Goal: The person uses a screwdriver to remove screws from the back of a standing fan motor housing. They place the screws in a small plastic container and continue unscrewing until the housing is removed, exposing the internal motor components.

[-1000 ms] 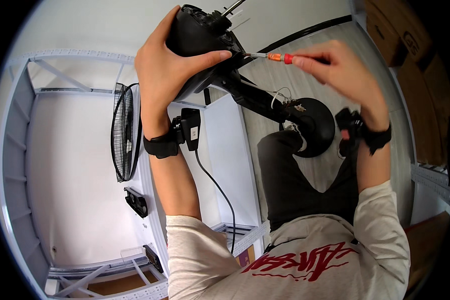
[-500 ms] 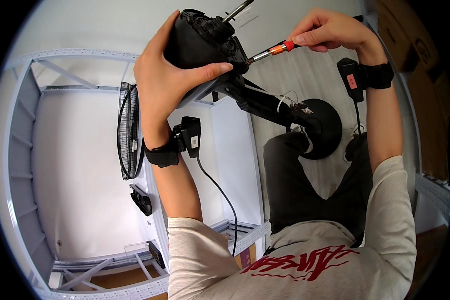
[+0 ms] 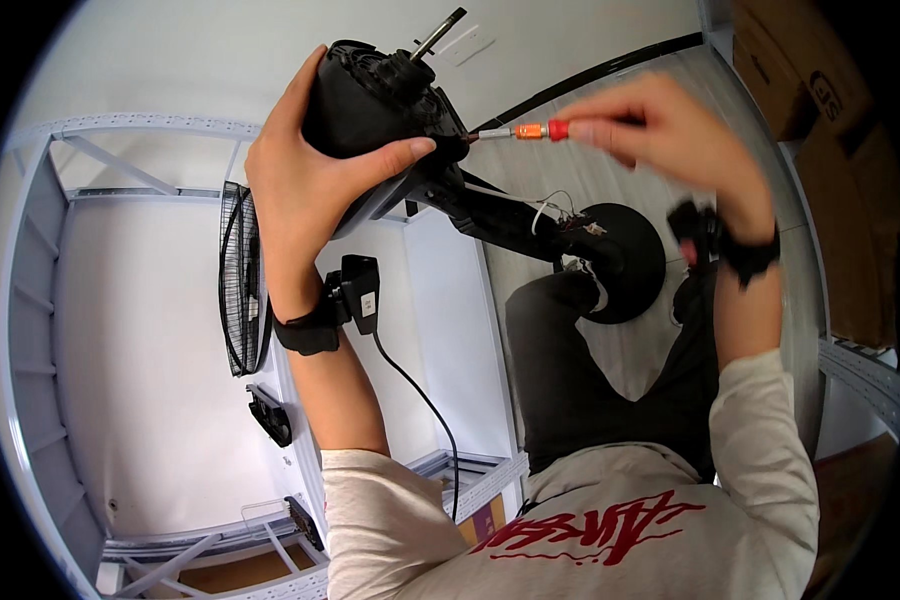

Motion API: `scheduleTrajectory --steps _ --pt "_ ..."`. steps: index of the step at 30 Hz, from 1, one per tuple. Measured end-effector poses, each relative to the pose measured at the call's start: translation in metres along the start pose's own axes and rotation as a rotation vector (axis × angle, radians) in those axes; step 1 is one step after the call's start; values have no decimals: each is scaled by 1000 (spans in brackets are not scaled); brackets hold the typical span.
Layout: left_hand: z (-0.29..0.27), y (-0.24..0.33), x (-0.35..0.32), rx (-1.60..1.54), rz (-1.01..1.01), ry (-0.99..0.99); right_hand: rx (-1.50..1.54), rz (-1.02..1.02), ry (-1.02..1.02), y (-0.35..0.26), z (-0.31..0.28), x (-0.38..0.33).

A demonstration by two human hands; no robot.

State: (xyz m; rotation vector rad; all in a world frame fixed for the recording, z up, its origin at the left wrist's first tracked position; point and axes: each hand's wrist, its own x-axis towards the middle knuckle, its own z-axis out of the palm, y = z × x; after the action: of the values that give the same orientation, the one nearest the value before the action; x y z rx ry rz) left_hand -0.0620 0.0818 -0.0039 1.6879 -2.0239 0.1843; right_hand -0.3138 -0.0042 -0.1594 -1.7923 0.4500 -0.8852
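My left hand [image 3: 305, 180] is wrapped round the black motor housing of a standing fan [image 3: 355, 115], thumb across its near side. A bare metal shaft [image 3: 438, 33] sticks out of the housing's top. In my right hand [image 3: 650, 125], slightly blurred, is a screwdriver [image 3: 532, 131] with an orange and red handle end. Its metal tip meets the housing's right side, just beyond my left thumb; the exact contact spot is too small to make out. From the housing a black stand leads down to a round base [image 3: 638, 262], with loose thin wires [image 3: 568, 212] hanging beside it.
A white metal-framed shelf [image 3: 150, 350] fills the left side. On it lie a fan grille [image 3: 240, 280], a black plastic part [image 3: 269, 415] and another dark part [image 3: 304, 522]. Cardboard boxes [image 3: 840, 210] are stacked at the right. A cable [image 3: 410, 380] runs from my left wrist device.
The fan housing and my left hand appear shifted a little left and down. My right hand has turned and lowered, and the screwdriver now lies nearly level, its tip still at the housing.
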Motion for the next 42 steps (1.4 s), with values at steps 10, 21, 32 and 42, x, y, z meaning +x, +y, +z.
scheduleTrajectory --steps 10,21,32,42 --pt "-1 11 8 73 48 -6 -678 174 682 -61 159 -42" --pt "0 9 6 91 13 18 -603 108 629 -62 124 -36" --pt "-3 4 5 51 59 16 -106 13 -115 -19 -16 17" --pt "-6 -7 5 -63 72 -50 -1 52 -481 6 -48 73"
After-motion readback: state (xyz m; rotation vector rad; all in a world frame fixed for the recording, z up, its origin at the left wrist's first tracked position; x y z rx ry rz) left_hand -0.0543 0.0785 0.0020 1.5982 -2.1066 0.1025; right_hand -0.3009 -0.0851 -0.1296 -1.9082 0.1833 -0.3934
